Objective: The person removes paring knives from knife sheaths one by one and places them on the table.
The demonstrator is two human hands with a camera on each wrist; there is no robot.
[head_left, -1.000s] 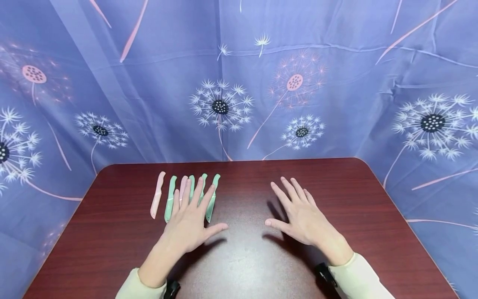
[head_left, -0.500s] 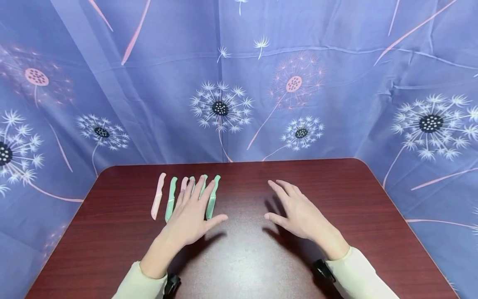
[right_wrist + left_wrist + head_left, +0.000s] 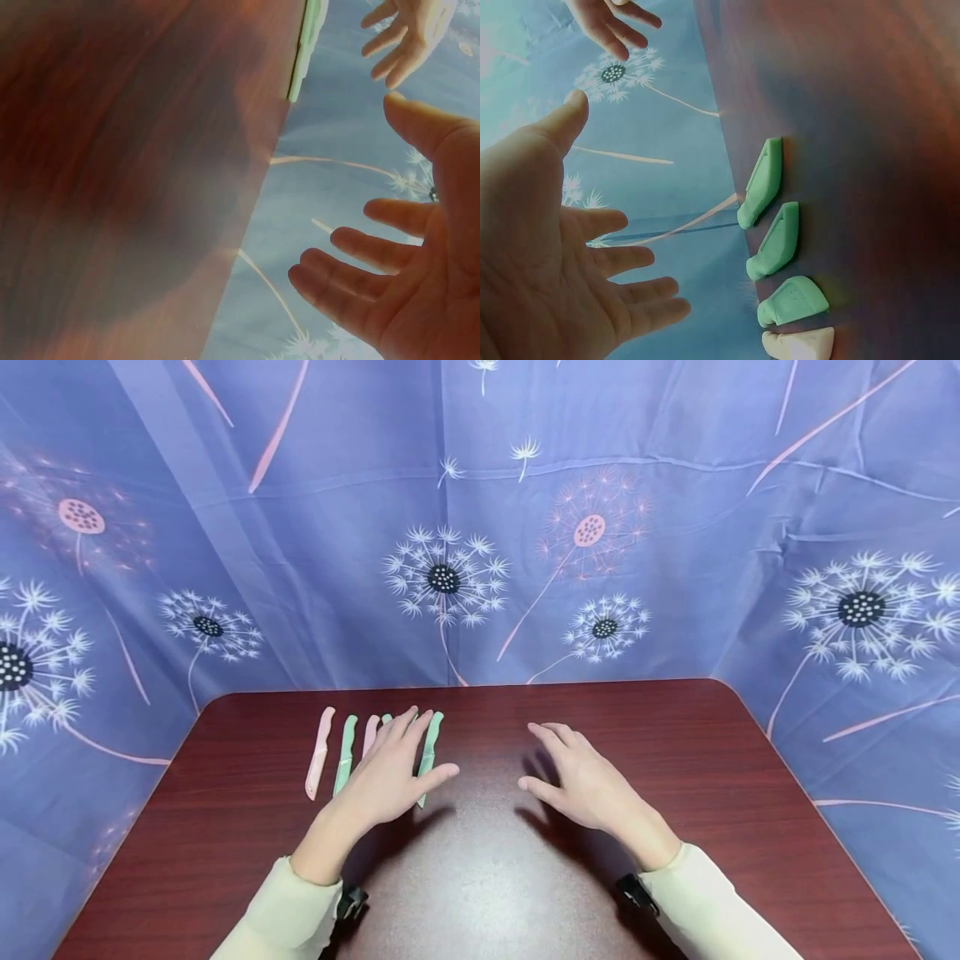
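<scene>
Several knives lie side by side on the left of the table, handles toward the far edge. At the row's left end is a pink knife (image 3: pixel 319 756), then a green knife (image 3: pixel 345 752) and another pink knife (image 3: pixel 371 735). A further green knife (image 3: pixel 430 747) closes the row on the right. My left hand (image 3: pixel 384 781) hovers over the row with fingers extended and thumb out, hiding parts of the middle knives; it holds nothing. In the left wrist view, its palm shows bare beside green handles (image 3: pixel 778 238). My right hand (image 3: pixel 592 785) hovers over the table right of centre, fingers loosely bent, holding nothing.
The dark red wooden table (image 3: pixel 480 868) has rounded far corners. A blue curtain (image 3: pixel 337 568) with dandelion prints hangs behind it and along both sides. Black wrist straps (image 3: pixel 637 893) show below the light sleeves (image 3: pixel 697 897).
My left hand has moved slightly forward and right over the knives, its fingers drawing closer together. The right hand has shifted a little left, its fingers bending slightly. The knives stay put.
</scene>
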